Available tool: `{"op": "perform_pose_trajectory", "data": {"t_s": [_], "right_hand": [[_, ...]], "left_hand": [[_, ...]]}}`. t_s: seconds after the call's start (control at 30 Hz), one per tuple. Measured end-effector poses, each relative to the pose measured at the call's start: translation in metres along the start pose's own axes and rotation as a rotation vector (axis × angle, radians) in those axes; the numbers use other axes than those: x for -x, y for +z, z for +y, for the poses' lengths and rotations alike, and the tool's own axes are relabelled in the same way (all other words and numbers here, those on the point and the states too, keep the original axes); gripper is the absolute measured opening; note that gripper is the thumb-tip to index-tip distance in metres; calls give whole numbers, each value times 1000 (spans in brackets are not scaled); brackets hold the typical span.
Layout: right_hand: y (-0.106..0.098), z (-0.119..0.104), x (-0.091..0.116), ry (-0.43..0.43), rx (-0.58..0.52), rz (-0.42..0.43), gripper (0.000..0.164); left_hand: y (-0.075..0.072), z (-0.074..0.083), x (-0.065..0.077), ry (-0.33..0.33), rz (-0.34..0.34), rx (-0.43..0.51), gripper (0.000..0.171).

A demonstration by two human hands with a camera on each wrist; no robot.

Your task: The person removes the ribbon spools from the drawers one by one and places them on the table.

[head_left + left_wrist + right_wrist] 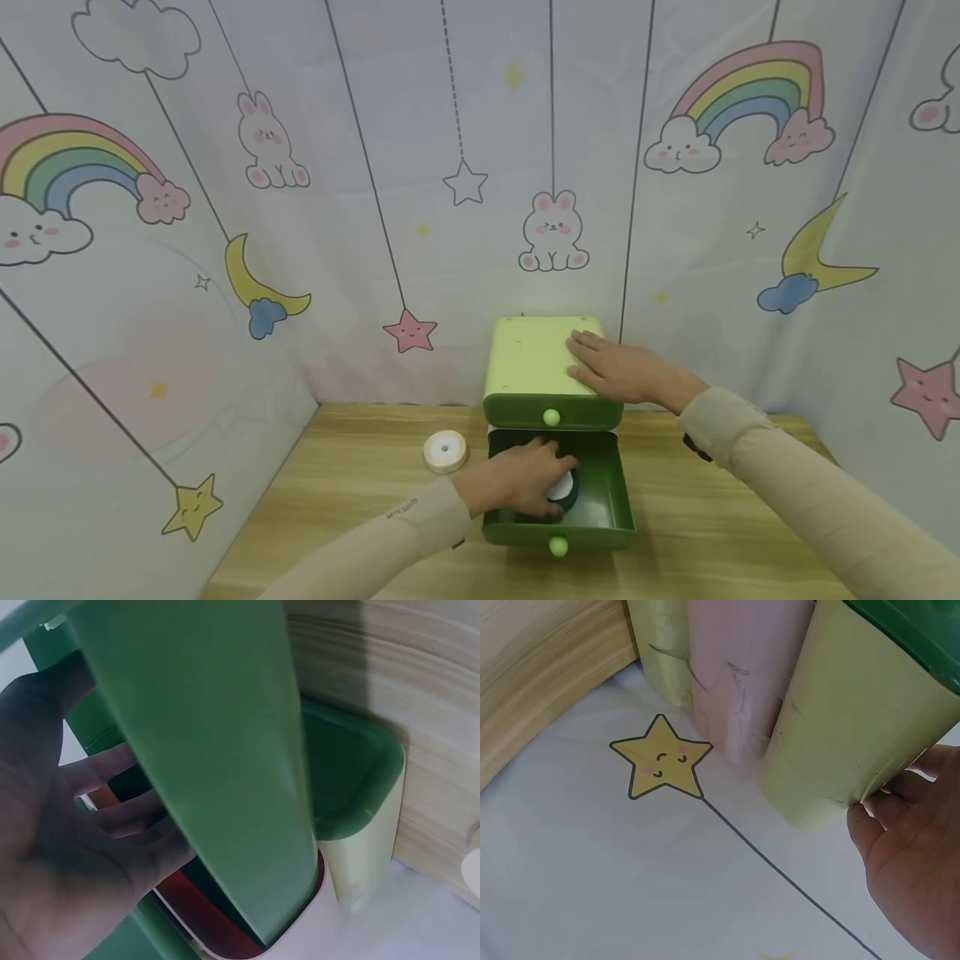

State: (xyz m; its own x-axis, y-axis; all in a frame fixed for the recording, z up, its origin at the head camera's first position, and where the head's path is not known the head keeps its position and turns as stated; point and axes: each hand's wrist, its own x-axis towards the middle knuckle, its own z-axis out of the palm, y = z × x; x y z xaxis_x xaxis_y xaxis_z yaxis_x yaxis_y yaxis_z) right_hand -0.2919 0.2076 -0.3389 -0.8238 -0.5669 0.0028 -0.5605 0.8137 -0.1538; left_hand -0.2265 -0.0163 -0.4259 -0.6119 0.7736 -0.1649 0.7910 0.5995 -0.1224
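Observation:
A small drawer cabinet (536,354) stands against the back wall, its casing light green above and below a pink tier (739,675). The middle drawer (603,496), dark green with a round light green knob (558,547), is pulled out. Inside it my left hand (521,479) grips a dark roll of tape with a white centre (564,490), thumb at the near side and fingers at the far side. The drawer wall hides the roll in the left wrist view. My right hand (626,367) rests flat on the cabinet's top, fingers straight, near its right edge.
To the left of the cabinet, a cream roll of tape (446,452) lies flat on the wood-grain table (352,475). The top drawer (525,411) is closed. A printed cloth wall (465,250) encloses the back and both sides.

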Motion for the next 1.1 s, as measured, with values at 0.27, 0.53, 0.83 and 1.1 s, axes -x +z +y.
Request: {"op": "perform_pose_trajectory", "data": {"t_s": [0.27, 0.53, 0.83, 1.1], "right_hand": [[1, 0, 0, 5, 0, -3, 72], [1, 0, -1, 0, 7, 3, 72], [0, -1, 0, -4, -2, 9, 71], [-2, -3, -1, -4, 3, 5, 72]], "left_hand": [[-3, -9, -1, 61, 26, 19, 64], [-16, -11, 5, 107, 34, 107, 66], [-43, -15, 25, 104, 72, 186, 65], [-61, -21, 46, 87, 87, 208, 66]]}}
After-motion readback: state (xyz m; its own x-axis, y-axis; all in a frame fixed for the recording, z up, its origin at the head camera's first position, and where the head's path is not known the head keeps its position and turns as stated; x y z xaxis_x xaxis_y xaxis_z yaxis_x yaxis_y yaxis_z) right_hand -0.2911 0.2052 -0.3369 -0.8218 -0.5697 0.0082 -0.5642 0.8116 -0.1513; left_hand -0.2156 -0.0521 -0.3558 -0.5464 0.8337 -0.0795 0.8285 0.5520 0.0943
